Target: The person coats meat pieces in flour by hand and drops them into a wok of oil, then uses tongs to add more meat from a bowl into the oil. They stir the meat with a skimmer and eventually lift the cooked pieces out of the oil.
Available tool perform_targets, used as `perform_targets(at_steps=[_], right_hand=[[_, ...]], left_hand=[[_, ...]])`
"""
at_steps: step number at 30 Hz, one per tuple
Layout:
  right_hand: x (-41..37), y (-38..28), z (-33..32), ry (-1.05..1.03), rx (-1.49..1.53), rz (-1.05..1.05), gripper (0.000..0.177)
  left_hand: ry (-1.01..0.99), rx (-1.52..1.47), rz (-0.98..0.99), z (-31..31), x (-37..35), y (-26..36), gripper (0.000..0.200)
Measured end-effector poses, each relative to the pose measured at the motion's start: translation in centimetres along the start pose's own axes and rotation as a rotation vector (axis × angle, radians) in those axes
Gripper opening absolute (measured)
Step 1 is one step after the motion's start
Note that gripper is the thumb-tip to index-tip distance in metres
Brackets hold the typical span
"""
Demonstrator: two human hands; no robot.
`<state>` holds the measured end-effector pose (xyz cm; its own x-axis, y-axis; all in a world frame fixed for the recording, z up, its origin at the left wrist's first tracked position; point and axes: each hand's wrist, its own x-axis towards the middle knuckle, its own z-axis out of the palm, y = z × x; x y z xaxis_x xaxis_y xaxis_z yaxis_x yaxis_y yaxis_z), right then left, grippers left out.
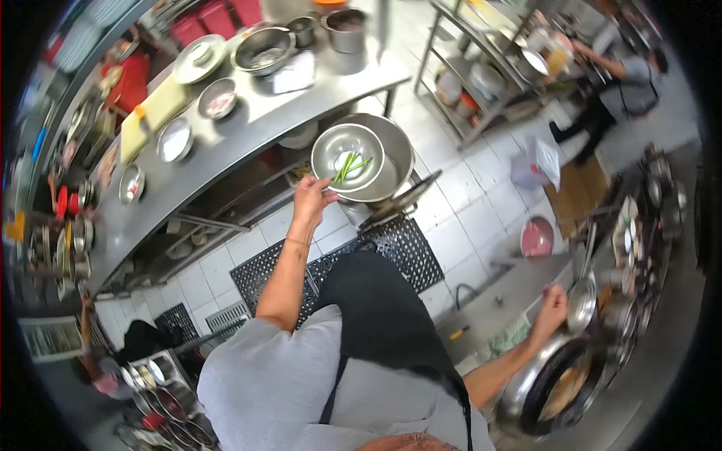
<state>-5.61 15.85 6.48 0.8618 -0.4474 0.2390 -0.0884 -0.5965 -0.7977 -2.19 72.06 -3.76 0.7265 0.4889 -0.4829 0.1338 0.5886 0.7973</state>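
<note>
My left hand (311,200) pinches the near rim of a shiny steel bowl (320,154). Inside the bowl lie several long green vegetable stalks (348,170); their exact kind is hard to tell. Behind and below it is a large, deep steel pot (398,161), whose inside the bowl partly hides. Off to the right, my right hand (555,304) is closed above the stove side, beside a round metal ladle or strainer (582,304). Whether anything is in those fingers does not show. Below that hand sits a wok with a dark rim (535,387) and brownish contents.
A steel counter (301,101) with bowls, a cutting board (154,116) and pots runs along the left. A rack (470,71) stands ahead. On the tiles are black mats (406,252) and a red-filled bucket (537,237). Another person (620,90) works at the far right.
</note>
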Motion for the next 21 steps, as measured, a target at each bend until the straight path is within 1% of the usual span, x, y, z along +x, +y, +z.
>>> perform_targets(at_steps=[2, 4, 6, 7, 9, 10, 11, 13, 15, 16, 17, 18, 19, 21], right_hand=[[-1.3, 1.1, 5.4, -0.178, 0.052, 0.151, 0.022], [-2.8, 0.3, 9.7, -0.396, 0.150, 0.148, 0.021], [-3.7, 0.0, 13.1, -0.525, 0.124, 0.143, 0.022], [-3.7, -0.4, 14.1, -0.541, 0.120, 0.131, 0.022], [-3.8, -1.2, 15.5, -0.661, 0.005, 0.044, 0.024], [-3.6, -1.3, 16.0, -0.660, -0.071, 0.005, 0.025], [-3.4, -1.4, 16.4, -0.669, -0.075, -0.010, 0.025], [-3.0, -1.3, 17.4, -0.666, -0.173, -0.054, 0.025], [-2.7, -0.9, 18.4, -0.676, -0.160, -0.086, 0.024], [-2.7, -0.9, 18.9, -0.675, -0.171, -0.064, 0.024], [-2.8, -0.7, 19.4, -0.672, -0.183, -0.037, 0.024], [-2.8, -0.6, 19.8, -0.671, -0.187, -0.055, 0.023], [-2.9, -0.7, 20.2, -0.672, -0.182, -0.056, 0.023], [-3.3, -2.0, 20.5, -0.674, -0.240, -0.078, 0.023]], left_hand=[[-0.005, -0.127, 0.090, -0.6, 2.3, 0.3, 0.014], [0.037, -0.148, 0.124, -0.8, 4.5, 1.7, 0.014], [0.060, -0.158, 0.151, -1.1, 7.0, 3.1, 0.012], [0.076, -0.171, 0.155, -0.9, 8.3, 3.7, 0.012], [0.080, -0.154, 0.158, -0.3, 10.7, 4.6, 0.011], [0.091, -0.169, 0.163, 0.1, 11.8, 4.9, 0.011], [0.083, -0.187, 0.153, 0.8, 12.9, 5.3, 0.012], [0.052, -0.210, 0.141, 2.0, 14.9, 5.9, 0.015], [-0.003, -0.215, 0.136, 3.1, 17.5, 5.9, 0.017], [0.005, -0.220, 0.146, 3.7, 18.9, 5.8, 0.017], [-0.060, -0.271, 0.145, 4.2, 20.6, 5.4, 0.021], [-0.126, -0.320, 0.144, 4.5, 21.3, 5.6, 0.025], [-0.125, -0.317, 0.148, 4.4, 22.0, 5.8, 0.025], [-0.024, -0.179, 0.137, 4.6, 23.0, 6.3, 0.037]])
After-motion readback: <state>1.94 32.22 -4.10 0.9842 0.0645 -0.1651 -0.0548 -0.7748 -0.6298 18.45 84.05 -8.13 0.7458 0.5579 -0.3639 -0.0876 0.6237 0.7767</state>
